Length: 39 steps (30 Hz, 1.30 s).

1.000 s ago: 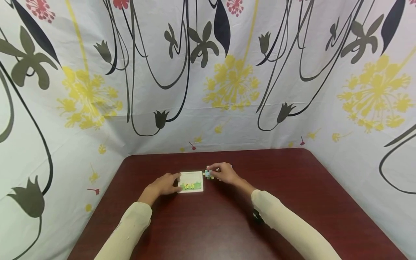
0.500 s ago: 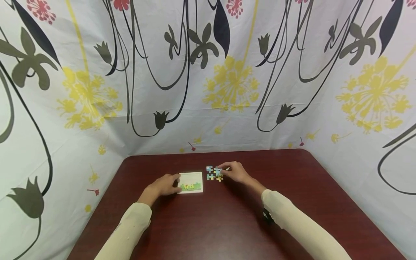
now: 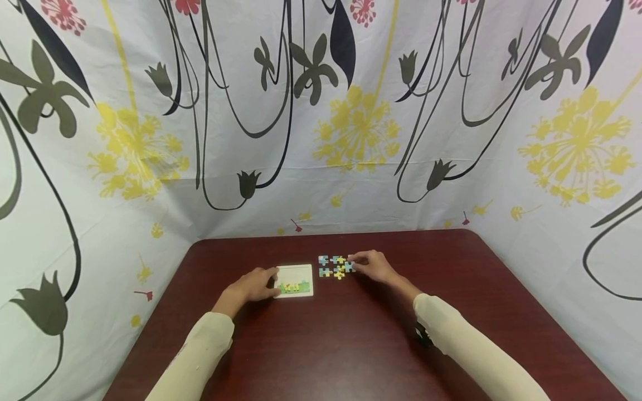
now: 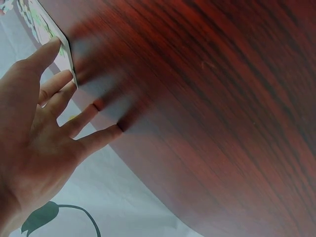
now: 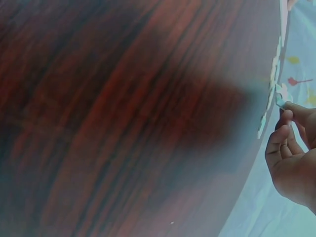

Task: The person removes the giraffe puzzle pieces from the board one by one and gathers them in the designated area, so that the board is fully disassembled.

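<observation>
Probable sorting step: right hand (image 3: 374, 267) pinches a puzzle piece (image 5: 280, 98); left hand (image 3: 254, 284), fingers spread, touches the tray (image 3: 296, 274); careful release seems called for.

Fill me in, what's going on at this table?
A person's right hand pinches a light-blue jigsaw piece, while the left hand touches the left edge of a white puzzle board. Green and yellow show along the board's near part. Other jigsaw pieces lie on the dark red table, between the board and the right hand.
</observation>
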### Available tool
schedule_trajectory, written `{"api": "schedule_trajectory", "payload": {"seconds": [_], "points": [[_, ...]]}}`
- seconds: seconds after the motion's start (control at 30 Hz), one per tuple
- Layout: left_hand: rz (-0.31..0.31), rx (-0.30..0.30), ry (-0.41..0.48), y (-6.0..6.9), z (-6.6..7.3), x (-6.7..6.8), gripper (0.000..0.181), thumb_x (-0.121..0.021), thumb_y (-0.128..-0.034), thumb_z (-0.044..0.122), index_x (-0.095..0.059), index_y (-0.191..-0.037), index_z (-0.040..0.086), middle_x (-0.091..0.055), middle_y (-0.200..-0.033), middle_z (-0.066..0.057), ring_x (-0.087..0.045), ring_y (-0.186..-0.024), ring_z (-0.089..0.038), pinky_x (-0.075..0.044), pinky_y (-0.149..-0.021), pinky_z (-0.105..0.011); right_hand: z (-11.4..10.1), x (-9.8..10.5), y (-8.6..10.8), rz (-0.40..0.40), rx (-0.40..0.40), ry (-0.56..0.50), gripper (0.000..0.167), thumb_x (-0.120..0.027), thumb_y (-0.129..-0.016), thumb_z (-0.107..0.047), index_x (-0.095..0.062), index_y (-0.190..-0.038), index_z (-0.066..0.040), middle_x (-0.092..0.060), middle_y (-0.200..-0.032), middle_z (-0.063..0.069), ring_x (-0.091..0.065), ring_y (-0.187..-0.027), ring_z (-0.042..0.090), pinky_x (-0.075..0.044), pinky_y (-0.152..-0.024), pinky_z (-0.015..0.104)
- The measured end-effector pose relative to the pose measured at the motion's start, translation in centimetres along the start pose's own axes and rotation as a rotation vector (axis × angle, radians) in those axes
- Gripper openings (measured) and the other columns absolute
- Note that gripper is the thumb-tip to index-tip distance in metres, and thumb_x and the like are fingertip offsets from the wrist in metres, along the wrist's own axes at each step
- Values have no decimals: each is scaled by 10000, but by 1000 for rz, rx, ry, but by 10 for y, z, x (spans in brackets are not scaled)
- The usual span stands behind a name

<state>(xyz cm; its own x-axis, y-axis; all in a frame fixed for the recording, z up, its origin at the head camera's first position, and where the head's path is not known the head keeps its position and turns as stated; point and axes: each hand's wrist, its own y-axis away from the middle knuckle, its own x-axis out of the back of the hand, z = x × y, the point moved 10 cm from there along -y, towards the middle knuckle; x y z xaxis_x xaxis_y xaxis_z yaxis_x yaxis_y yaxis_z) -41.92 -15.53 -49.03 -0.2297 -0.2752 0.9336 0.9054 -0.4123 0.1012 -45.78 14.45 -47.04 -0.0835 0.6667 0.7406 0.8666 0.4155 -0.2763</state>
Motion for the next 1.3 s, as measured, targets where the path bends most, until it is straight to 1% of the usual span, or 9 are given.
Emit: {"api": "schedule_trajectory", "payload": {"seconds": [0.13,0.27,0.4,0.47,0.63,0.83,0.97,1.13,1.3], "points": [[7,-10,3,-1,1,1,568,-760,-964,325,-563,-1434,74,-615,-1216,-57,-567,-1135,-263,-479,-945,-508,6,2,2,4,-7,18,204,-711,-964,-2,-760,-1162,5,-768,-1037,164,-741,-832,235,-570,-695,338],[6,-6,0,-2,0,1,564,-756,-967,328,-563,-1436,82,-615,-1201,-45,-568,-1107,-245,-483,-939,-501,13,2,4,5,-27,32,180,-717,-958,-5,-757,-1134,-7,-771,-992,139,-737,-829,239,-565,-684,347],[2,-3,0,-2,0,1,564,-760,-964,339,-563,-1428,86,-609,-1191,-45,-561,-1104,-250,-477,-933,-507,20,2,6,-3,-64,63,179,-717,-963,-40,-765,-1136,-36,-777,-997,113,-735,-839,229,-566,-702,362],[0,-2,0,-2,1,1,568,-766,-959,348,-565,-1422,88,-607,-1189,-45,-556,-1101,-250,-476,-930,-506,22,1,7,-11,-82,77,189,-717,-970,-57,-771,-1151,-55,-779,-1021,106,-738,-873,232,-571,-723,369],[-7,7,4,0,1,0,590,-769,-955,363,-559,-1437,95,-601,-1199,-44,-546,-1096,-240,-474,-937,-488,26,-2,9,-26,-96,99,197,-716,-980,-81,-777,-1167,-77,-777,-1058,95,-736,-930,248,-579,-771,402],[-18,12,11,1,1,1,623,-785,-941,374,-556,-1446,91,-607,-1211,-46,-554,-1128,-250,-474,-970,-498,23,-2,11,-21,-71,108,197,-737,-967,-87,-766,-1159,-52,-770,-1055,90,-722,-968,272,-569,-843,466],[-21,13,17,1,1,0,622,-793,-931,389,-567,-1433,101,-611,-1205,-39,-556,-1137,-245,-474,-986,-495,19,-3,9,-14,-61,103,189,-738,-967,-85,-757,-1150,-46,-765,-1058,91,-723,-943,246,-571,-835,453],[-21,-10,13,0,1,0,643,-794,-933,374,-551,-1449,79,-611,-1166,-25,-560,-1091,-228,-481,-957,-490,8,-8,5,-16,-54,92,183,-733,-969,-74,-750,-1146,-33,-759,-1054,97,-719,-864,201,-575,-783,411],[-15,-20,11,-1,2,0,623,-798,-930,363,-561,-1428,74,-612,-1147,-25,-559,-1063,-219,-486,-944,-483,-7,-18,-2,-24,-22,81,167,-730,-973,-85,-756,-1132,-40,-766,-1041,84,-725,-885,212,-574,-780,391]]}}
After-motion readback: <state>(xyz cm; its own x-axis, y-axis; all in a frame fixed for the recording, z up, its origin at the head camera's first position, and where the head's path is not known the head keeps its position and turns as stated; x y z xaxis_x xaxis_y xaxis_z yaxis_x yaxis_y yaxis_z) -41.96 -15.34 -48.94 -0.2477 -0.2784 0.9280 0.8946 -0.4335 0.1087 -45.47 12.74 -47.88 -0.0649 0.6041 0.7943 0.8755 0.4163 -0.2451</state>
